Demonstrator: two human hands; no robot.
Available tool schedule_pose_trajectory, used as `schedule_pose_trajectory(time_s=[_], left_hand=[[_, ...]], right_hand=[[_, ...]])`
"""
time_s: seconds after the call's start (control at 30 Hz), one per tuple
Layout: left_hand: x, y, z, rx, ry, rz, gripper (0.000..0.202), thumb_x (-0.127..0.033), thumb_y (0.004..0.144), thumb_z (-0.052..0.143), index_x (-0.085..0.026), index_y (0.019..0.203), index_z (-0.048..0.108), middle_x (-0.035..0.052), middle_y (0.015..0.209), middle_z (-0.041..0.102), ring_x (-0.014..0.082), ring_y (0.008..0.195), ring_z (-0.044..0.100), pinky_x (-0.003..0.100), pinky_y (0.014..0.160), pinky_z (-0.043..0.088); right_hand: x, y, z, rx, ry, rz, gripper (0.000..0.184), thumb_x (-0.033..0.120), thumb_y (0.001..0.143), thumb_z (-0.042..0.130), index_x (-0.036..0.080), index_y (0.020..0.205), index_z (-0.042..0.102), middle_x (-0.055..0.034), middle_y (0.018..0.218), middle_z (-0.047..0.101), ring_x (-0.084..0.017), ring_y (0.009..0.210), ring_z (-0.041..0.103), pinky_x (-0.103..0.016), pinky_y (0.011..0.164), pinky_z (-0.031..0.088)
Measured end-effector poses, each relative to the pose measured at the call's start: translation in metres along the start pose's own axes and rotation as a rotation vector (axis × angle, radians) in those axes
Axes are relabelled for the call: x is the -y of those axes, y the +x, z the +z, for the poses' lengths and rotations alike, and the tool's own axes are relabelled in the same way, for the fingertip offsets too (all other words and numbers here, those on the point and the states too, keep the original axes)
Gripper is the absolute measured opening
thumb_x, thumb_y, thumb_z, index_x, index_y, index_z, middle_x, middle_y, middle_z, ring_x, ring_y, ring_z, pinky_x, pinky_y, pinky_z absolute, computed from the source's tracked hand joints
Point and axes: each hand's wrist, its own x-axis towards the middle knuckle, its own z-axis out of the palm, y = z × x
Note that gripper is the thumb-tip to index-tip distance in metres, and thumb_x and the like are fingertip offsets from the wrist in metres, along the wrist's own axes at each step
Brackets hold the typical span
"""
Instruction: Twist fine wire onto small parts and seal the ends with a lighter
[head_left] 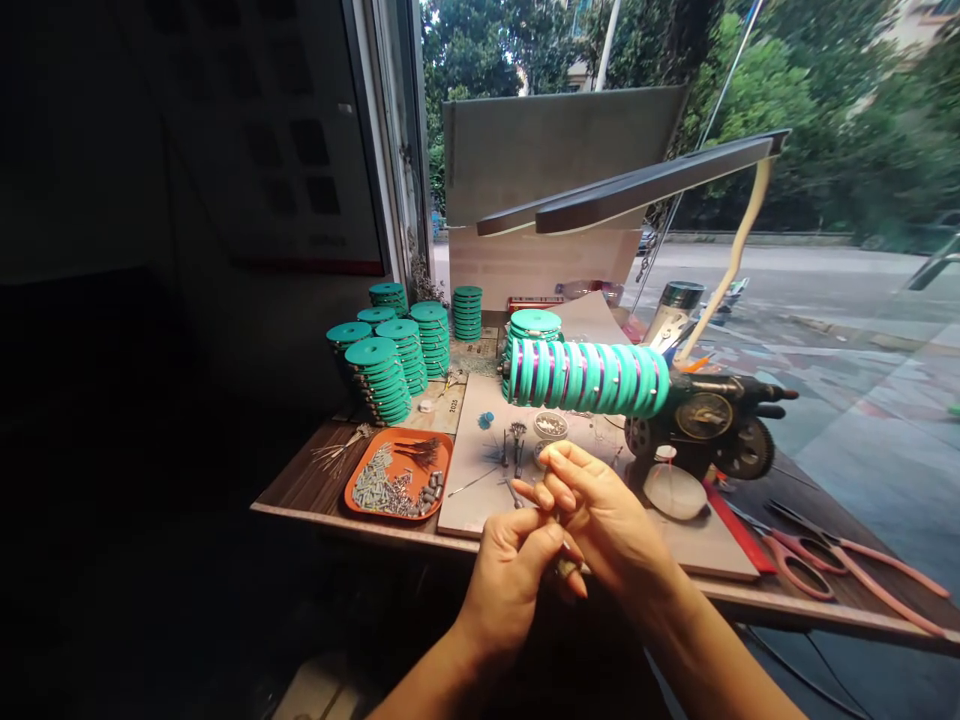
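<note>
Just in front of the board's near edge, my left hand (510, 570) is closed, its thumb pressed against the curled fingers. A small dull brownish piece (565, 567) shows by its fingers; its kind is unclear. Touching it from the right and above is my right hand (600, 505), with thumb and forefinger pinched together on something too small to make out. Beyond both hands a row of teal spools (589, 378), with purple thread between their flanges, sits on the shaft of a black hand-cranked winder (705, 415).
Stacks of teal spools (379, 380) stand at the back left. An orange tray (349, 490) holds small metal parts. Small tools lie on the pale board (469, 450). At right are scissors (799, 570), pink-handled pliers (885, 590) and a white bowl (675, 495). A lamp (645, 190) hangs overhead.
</note>
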Motion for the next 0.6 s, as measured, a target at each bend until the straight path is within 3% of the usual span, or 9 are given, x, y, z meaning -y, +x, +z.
schedule_pose_trajectory(time_s=[0.3,0.5,0.6], left_hand=[[0.005,-0.013,-0.004,0.018,-0.079,-0.097,0.024,-0.029,0.068,0.055,-0.012,0.052,0.062,0.0059,0.053,0.064,0.0105,0.042,0.052,0.023,0.051,0.038],[0.008,-0.02,-0.006,0.047,-0.126,-0.18,0.026,-0.034,0.07,0.058,-0.011,0.057,0.059,0.0058,0.049,0.064,0.0104,0.043,0.053,0.021,0.049,0.039],[0.015,-0.019,-0.013,0.068,-0.156,-0.258,0.034,-0.044,0.072,0.06,-0.01,0.074,0.062,0.0044,0.056,0.063,0.0118,0.049,0.057,0.021,0.049,0.042]], right_hand=[[0.0,0.0,-0.003,-0.001,-0.016,0.01,0.02,0.029,0.068,0.074,0.018,0.071,0.058,0.0109,0.043,0.038,-0.005,0.042,0.042,-0.021,0.054,0.048],[-0.001,0.001,-0.003,0.02,-0.013,0.016,0.02,0.029,0.069,0.072,0.018,0.072,0.056,0.0113,0.044,0.034,-0.003,0.036,0.03,-0.013,0.037,0.031],[0.0,0.0,-0.003,0.028,-0.018,0.02,0.019,0.029,0.071,0.071,0.018,0.073,0.056,0.0113,0.044,0.033,-0.002,0.036,0.022,-0.012,0.034,0.021]])
